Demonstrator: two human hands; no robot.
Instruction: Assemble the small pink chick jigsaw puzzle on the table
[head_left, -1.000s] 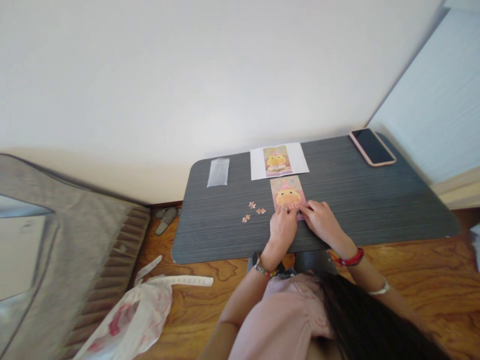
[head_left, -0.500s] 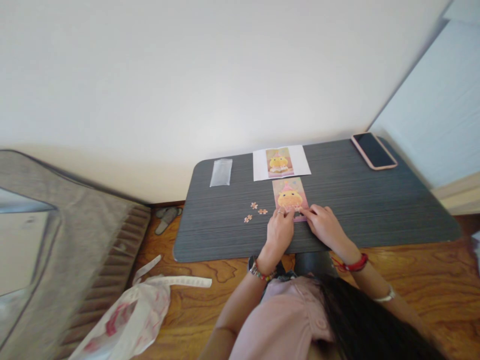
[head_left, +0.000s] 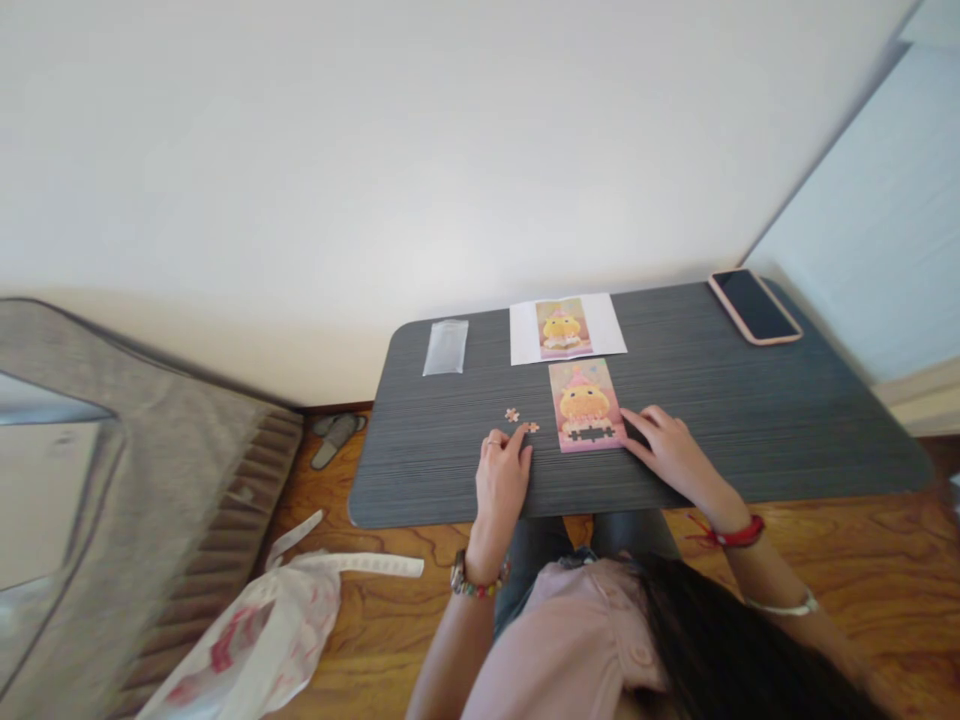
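A small jigsaw puzzle (head_left: 587,400) of a yellow cartoon figure in a pink hat lies on the dark table, with a gap in its lower rows where the tabletop shows through. My right hand (head_left: 664,447) rests at the puzzle's lower right edge, fingers apart, fingertips touching the border. To the puzzle's left, my left hand (head_left: 501,480) is over the table with its fingers loosely spread. Its index fingertip is beside one loose puzzle piece (head_left: 532,427). Another loose piece (head_left: 512,415) lies just beyond the fingers. A third is hidden, apparently under the left hand.
Behind the puzzle is a folded white sheet (head_left: 606,325) printed with the same picture. A clear plastic sleeve (head_left: 446,348) lies at the table's back left, a phone (head_left: 754,306) at the back right. A plastic bag (head_left: 277,630) and slippers (head_left: 337,437) are on the wooden floor.
My left hand has left the puzzle and moved left to the loose pieces. My right hand has shifted slightly right to the puzzle's edge, uncovering the gap.
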